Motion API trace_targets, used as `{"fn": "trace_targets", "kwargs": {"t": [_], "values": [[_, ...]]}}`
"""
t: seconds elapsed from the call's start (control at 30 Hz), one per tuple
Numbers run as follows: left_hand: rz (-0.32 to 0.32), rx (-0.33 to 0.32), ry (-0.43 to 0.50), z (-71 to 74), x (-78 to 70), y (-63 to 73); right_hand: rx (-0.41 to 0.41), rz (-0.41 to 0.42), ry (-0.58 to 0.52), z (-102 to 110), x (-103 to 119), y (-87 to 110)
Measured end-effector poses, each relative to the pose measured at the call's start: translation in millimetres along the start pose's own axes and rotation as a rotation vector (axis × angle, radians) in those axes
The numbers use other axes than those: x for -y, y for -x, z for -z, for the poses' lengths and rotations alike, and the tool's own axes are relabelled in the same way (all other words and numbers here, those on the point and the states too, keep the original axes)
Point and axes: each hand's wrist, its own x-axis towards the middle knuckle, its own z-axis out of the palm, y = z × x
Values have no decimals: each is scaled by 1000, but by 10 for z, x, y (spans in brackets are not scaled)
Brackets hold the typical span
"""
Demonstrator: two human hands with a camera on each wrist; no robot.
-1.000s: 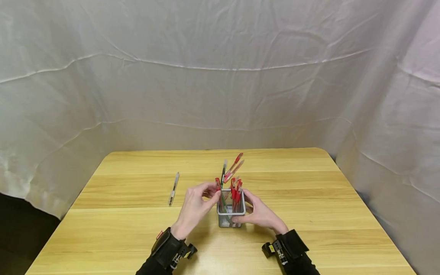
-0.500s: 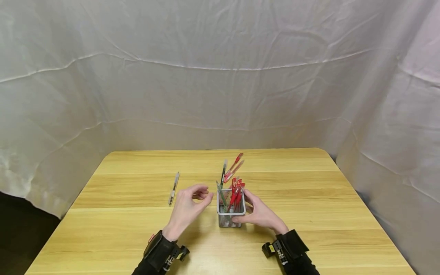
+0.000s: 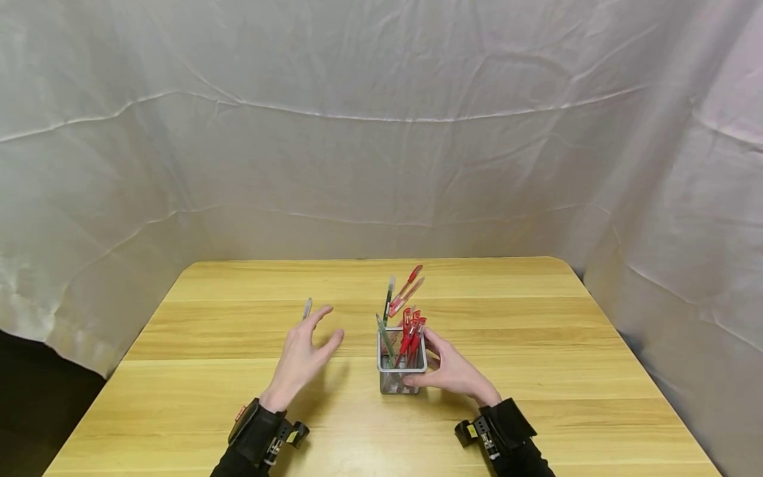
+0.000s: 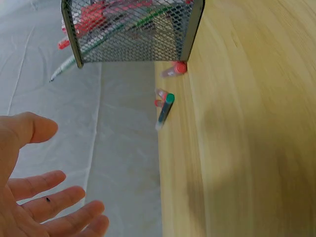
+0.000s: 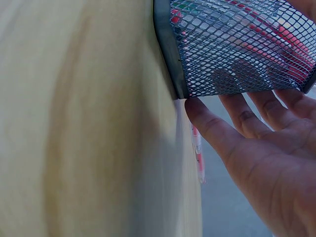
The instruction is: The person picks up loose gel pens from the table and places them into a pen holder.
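Observation:
My right hand [image 3: 450, 372] grips the grey metal mesh pen holder [image 3: 391, 383] from its right side, thumb on the near wall and the other fingers behind. In the right wrist view several fingers [image 5: 212, 126] lie along the mesh. Several red-capped pens [image 3: 414, 334] lean to the right inside the holder, and a green pen [image 3: 385, 339] leans left, its tip above the rim. My left hand [image 3: 296, 361] is over the table left of the holder, fingers spread and holding nothing. It partly covers a clear pen [image 3: 306, 309] lying beyond it.
Behind the holder, a dark green pen [image 3: 389, 297] and two red pens [image 3: 412, 281] lie on the wooden table [image 3: 536, 331]. A pale cloth [image 3: 381, 165] hangs beyond the table's far edge and along the sides.
My left hand has let go of a red pen at the holder, moved left and spread its fingers. That pen now leans with the other red ones; the right hand has stayed put.

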Motion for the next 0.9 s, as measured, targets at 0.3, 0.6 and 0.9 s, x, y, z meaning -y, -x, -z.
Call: {"fn": "trace_targets", "kwargs": {"t": [0.3, 0.6, 0.9], "values": [[123, 56, -65, 132, 215, -44, 6, 10, -1, -1, 0, 3], [231, 89, -177, 194, 411, -89, 6, 22, 3, -1, 1, 4], [282, 117, -277, 178, 512, -148, 3, 24, -5, 2, -9, -4]]}}
